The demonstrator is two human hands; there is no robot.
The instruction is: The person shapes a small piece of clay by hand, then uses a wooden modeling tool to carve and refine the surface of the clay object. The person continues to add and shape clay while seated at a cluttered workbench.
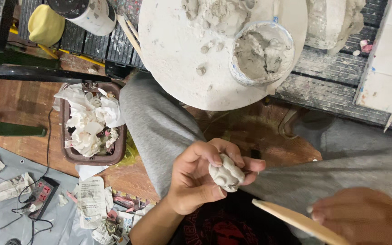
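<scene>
Down over the lap, the left hand is curled around a clay lump, fingers over the top and thumb pressed underneath, so the lump sits cupped and turned up toward the eye, apart from anything else. The right hand, blurred at the lower right corner, closes its fingertips on a flat wooden stick whose free end points toward the lump but stops short of it; the grip near one end leaves the long blade free for working.

Above the knees stands a round white worktop, caked with dried clay and dotted with small crumbs. On its right part rests a plastic tub of wet grey clay, within easy reach of both hands. More pale clay masses lie at the top edge, partly cut off.

Below is a reddish wooden floor. To the left sits a brown bin stuffed with white crumpled paper, close enough for dropping scraps. Further left a grey sheet covers the floor, carrying a power strip, cables and torn newspaper. A yellow sponge rests at the upper left.
</scene>
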